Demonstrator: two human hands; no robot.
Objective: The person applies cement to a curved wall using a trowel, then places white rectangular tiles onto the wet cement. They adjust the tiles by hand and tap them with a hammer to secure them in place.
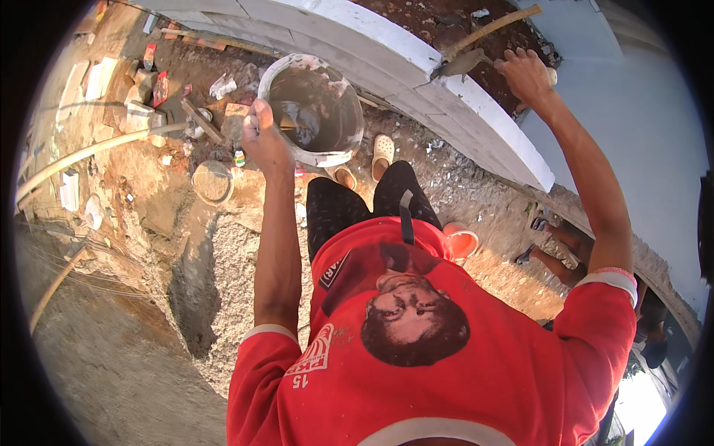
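Observation:
My left hand (268, 145) is closed on the rim of a round, pale bucket (326, 158), thumb uppermost. The bucket holds wet grey mortar (327, 104), with some lighter lumps in it, and its rim is smeared. Over at the upper right, my right arm stretches across a wall of pale blocks (491, 104). My right hand (526, 78) is closed round the handle of a trowel (462, 65), and a light handle end shows beside the palm. The grey blade lies at the wall's top edge, close to a gap or step in the blocks.
A wooden stick (494, 31) slants over reddish soil behind the wall. Bamboo poles (104, 152), rubble and a round tub (213, 182) lie to the left. A sand heap (242, 275) is nearby. An orange container (462, 241) and another person's legs (550, 256) are at the right.

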